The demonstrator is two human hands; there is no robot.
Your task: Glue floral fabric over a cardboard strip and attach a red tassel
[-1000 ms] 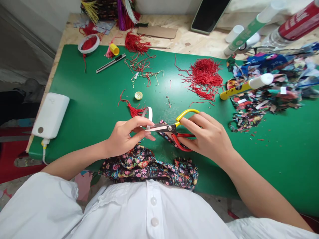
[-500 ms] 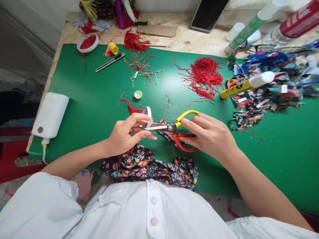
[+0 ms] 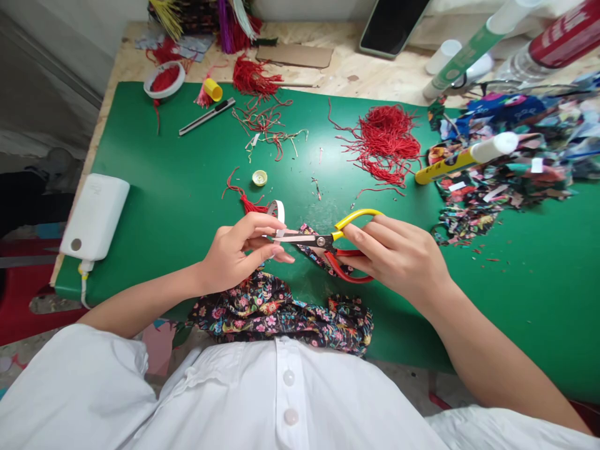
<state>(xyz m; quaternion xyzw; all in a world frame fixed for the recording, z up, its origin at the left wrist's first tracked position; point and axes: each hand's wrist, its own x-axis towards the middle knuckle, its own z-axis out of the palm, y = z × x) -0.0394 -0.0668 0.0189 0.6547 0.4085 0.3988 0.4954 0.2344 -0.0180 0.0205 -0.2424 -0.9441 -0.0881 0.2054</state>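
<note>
My right hand point(image 3: 398, 256) grips scissors point(image 3: 328, 240) with one yellow and one red handle; their blades point left and are nearly closed. My left hand point(image 3: 239, 250) pinches a white strip point(image 3: 280, 212) that curls up behind the blade tips, right at the blades. Under both hands a piece of dark floral fabric point(image 3: 281, 312) lies bunched at the near edge of the green mat point(image 3: 164, 187). A small red tassel point(image 3: 248, 203) rests just beyond my left fingers.
A white power bank point(image 3: 94, 215) sits at the mat's left edge. A pile of red threads point(image 3: 387, 140), a yellow-and-white glue tube point(image 3: 464, 159) and fabric scraps point(image 3: 497, 181) lie to the right. A utility knife point(image 3: 206, 117) and phone point(image 3: 391, 28) lie farther back.
The scissor blades have closed further on the white strip, and the strip's loop sits lower and closer to my left fingers. Both hands stayed in nearly the same place.
</note>
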